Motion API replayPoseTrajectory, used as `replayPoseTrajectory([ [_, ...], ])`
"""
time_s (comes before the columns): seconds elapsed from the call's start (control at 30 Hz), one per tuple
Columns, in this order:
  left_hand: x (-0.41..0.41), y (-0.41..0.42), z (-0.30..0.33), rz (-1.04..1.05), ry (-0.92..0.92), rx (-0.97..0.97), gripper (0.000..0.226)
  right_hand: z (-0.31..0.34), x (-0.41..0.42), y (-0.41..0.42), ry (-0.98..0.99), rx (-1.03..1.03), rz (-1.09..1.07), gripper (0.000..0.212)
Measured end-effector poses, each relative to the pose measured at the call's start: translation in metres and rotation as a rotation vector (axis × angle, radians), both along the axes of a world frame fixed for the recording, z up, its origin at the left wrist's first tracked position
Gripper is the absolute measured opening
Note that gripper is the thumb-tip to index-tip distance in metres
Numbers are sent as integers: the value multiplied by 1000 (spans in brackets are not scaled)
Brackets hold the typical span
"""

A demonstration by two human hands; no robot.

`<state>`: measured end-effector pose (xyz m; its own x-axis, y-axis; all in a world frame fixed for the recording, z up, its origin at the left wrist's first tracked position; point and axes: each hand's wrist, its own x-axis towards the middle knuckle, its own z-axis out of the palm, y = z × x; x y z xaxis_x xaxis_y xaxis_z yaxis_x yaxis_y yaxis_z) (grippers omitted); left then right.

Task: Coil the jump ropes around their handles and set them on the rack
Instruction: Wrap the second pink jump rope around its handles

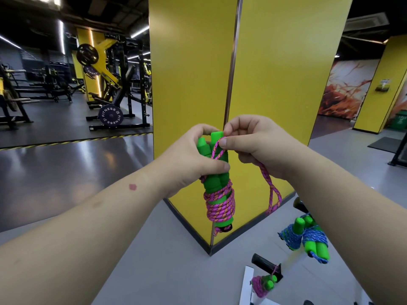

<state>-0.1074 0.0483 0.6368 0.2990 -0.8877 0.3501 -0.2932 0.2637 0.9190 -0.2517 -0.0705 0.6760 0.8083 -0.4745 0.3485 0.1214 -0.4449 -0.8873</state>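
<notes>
My left hand (189,159) grips a pair of green foam handles (217,181) held upright in front of a yellow pillar. A pink-and-orange braided rope (220,205) is coiled thickly around their lower half. My right hand (251,146) pinches a strand of that rope near the handle tops, and a loose loop of rope (273,194) hangs below it. Lower right, a blue-roped bundle with green handles (306,236) and a smaller pink-roped bundle (263,285) sit on the rack's black pegs (264,264).
The yellow pillar (220,73) stands directly ahead, its corner base on the grey floor. Weight machines and plates (105,84) fill the dark area to the left behind a striped floor line. A white rack part (246,285) shows at the bottom.
</notes>
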Motion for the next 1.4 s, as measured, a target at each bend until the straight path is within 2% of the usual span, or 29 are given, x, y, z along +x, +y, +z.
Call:
replayPoseTrajectory([
  [0.07, 2, -1, -1, -5, 29, -18, 65, -1, -2, 1, -8, 31, 31, 15],
  [0.13, 1, -1, 0, -70, 160, -35, 62, -1, -3, 0, -28, 47, 55, 15],
  [0.23, -3, -4, 3, -86, 305, -8, 42, -2, -3, -2, -67, 84, 92, 15],
  [0.3, -4, -4, 4, -40, 332, -8, 26, -2, -4, -2, -88, 109, 117, 15],
  [0.4, -1, -6, 4, 42, 294, -48, 19, -2, -6, -4, -109, 107, 116, 13],
  [0.57, 7, -3, 6, 73, 303, -97, 20, -8, -8, -12, -125, 101, 57, 12],
  [0.77, 3, -1, 18, 8, 383, -172, 20, -21, -9, -22, -61, 221, 80, 10],
  [0.9, -1, 0, 23, -16, 511, -200, 20, -34, -9, -24, -35, 324, 110, 27],
  [0.97, -1, -2, 25, 5, 603, -229, 23, -40, -8, -19, -25, 358, 48, 23],
  [1.1, 0, -8, 24, 83, 746, -274, 32, -61, 6, -5, 139, 146, -48, 34],
  [1.17, 3, -12, 22, 188, 746, -286, 34, -64, 12, 4, 175, 46, -156, 42],
  [1.27, 11, -15, 17, 410, 612, -300, 37, -55, 11, 20, 281, -150, -193, 36],
  [1.4, 13, -11, 11, 577, 347, -317, 23, -31, 5, 34, 520, -635, -199, 24],
])
